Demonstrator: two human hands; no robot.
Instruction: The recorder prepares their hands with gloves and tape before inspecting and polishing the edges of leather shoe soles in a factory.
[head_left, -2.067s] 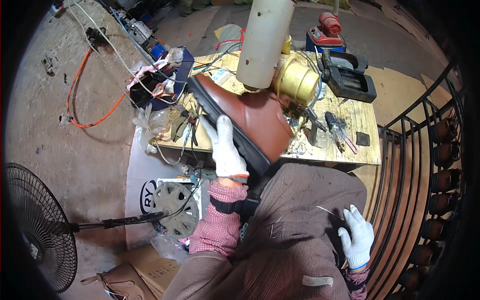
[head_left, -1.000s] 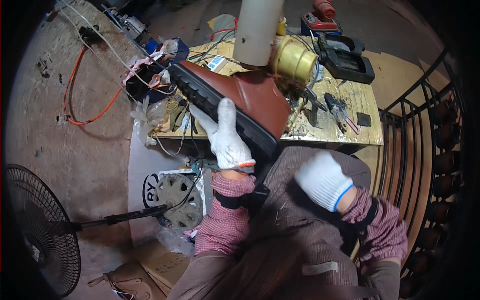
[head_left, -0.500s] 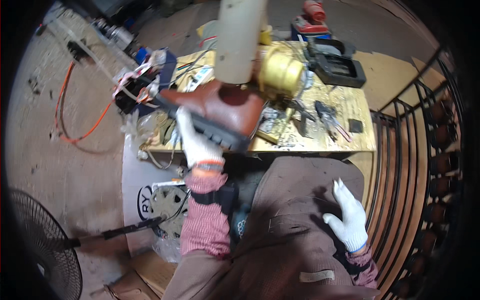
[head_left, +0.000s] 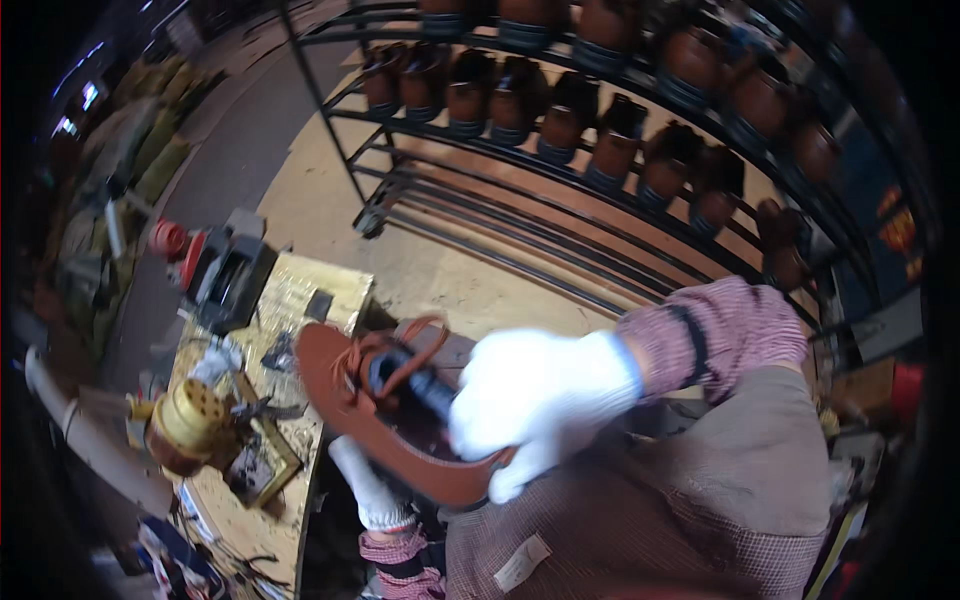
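A brown leather lace-up shoe (head_left: 335,378) is held in front of me, its toe to the upper left and its opening facing up. My left hand (head_left: 362,490), in a white knit glove, is closed on the sole side from below; its fingertips are partly hidden behind the shoe. My right hand (head_left: 545,395), gloved too and blurred, grips the heel end, with fingers reaching into the opening and the thumb outside. Loose brown laces (head_left: 405,365) and a dark tongue or lining (head_left: 425,390) show ahead of the right fingers.
On the left, the workbench (head_left: 345,290) carries a yellow cylindrical fitting (head_left: 190,410), a black tray-like case (head_left: 235,285) and scattered tools. A pale tube (head_left: 90,440) slants beside it. Across the back stands a black metal rack (head_left: 450,130) with several brown shoes.
My view has swung right toward the rack. The shoe has left the tube's end over the bench and now sits nearer me. My right hand has come off my lap and taken hold of it.
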